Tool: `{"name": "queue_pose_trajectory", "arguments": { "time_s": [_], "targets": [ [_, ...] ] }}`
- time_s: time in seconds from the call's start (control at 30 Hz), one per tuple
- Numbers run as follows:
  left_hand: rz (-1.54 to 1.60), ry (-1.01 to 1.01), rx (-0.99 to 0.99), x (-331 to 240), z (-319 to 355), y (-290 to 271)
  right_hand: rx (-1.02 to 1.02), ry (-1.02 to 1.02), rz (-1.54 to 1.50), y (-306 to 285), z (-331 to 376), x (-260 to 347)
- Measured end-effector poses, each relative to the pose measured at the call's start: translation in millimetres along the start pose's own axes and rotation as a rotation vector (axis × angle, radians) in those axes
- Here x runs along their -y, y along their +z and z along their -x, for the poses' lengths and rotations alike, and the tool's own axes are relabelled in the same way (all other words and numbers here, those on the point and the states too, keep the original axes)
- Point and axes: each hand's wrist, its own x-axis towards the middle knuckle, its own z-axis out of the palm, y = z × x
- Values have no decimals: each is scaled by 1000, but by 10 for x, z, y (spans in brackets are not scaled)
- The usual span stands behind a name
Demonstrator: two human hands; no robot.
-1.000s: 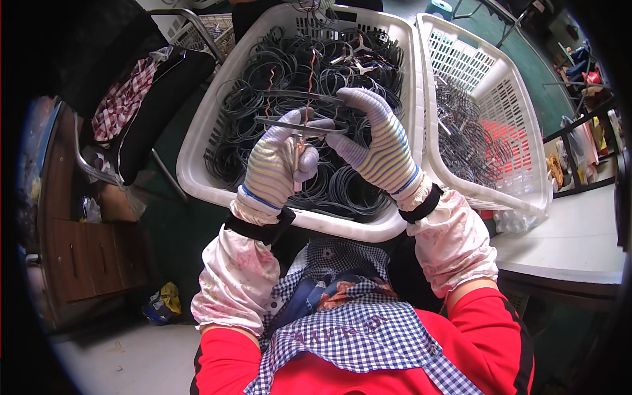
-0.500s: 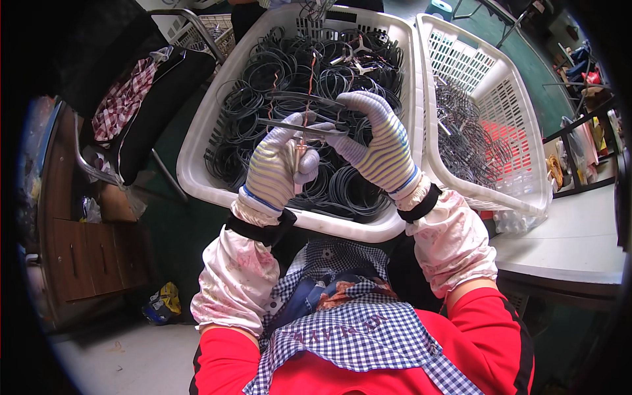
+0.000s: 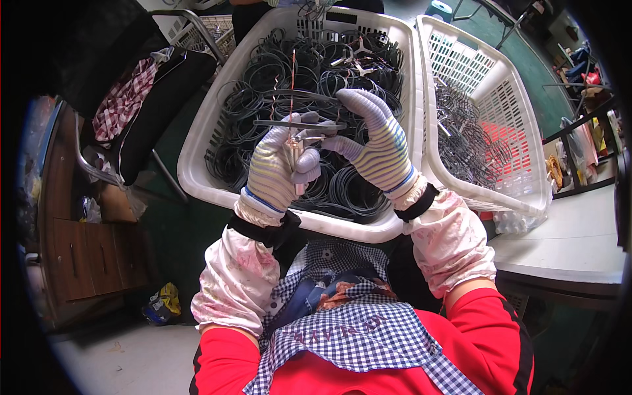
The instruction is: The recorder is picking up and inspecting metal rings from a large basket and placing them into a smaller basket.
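**Bare copper end in the left pinch, wire loop held over the basket**

Nearest me: checked apron [image 3: 365, 336], with two pale sleeve covers [image 3: 454, 243] reaching forward over the near edge of the large white basket [image 3: 365, 230].

Left hand [image 3: 270, 171], gloved, is above the basket's near edge, left of its middle. Thumb and fingers pinch the base of an upright copper wire [image 3: 293, 76]. A small pale piece [image 3: 300, 188] pokes out below the grip; its kind is unclear.

Right hand [image 3: 383, 141], gloved, is toward the near right corner. Thumb and forefinger stand apart, with the right end of a dark wire loop [image 3: 273, 123] between them; I cannot tell whether they press on it. The loop spans both hands, above the heaped coils [image 3: 359, 191].

Step in hand, my judgement: sorting and steadying the loop's bare ends. Next move would call for a firm left pinch and a fine right thumb, without snagging the coils below.

Farther: white Y-shaped pieces [image 3: 362, 69] near the basket's far right corner. Along its right edge, a second basket [image 3: 456, 56] holds thinner wires [image 3: 461, 122].
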Motion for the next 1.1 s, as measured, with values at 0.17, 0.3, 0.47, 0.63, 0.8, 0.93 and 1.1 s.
{"name": "queue_pose_trajectory", "arguments": {
  "time_s": [0.17,0.3,0.47,0.63,0.8,0.93,1.1],
  "targets": [
    [-15,44,30,16,-4,7,6,-5,53,7,21,-37],
    [-67,46,-15,-29,6,10,16,14,-8,-12,-40,-22],
    [-298,66,-235,47,-44,41,2,-86,101,-54,-76,48],
    [-372,199,-380,162,-80,57,0,-158,212,-39,-65,88],
    [-426,214,-370,148,-80,23,1,-105,151,-26,-31,114],
    [-552,282,-371,165,-68,58,60,-106,151,-45,-26,136],
    [-517,254,-281,-24,-83,-208,19,-37,160,6,-50,149]
  ]
}}
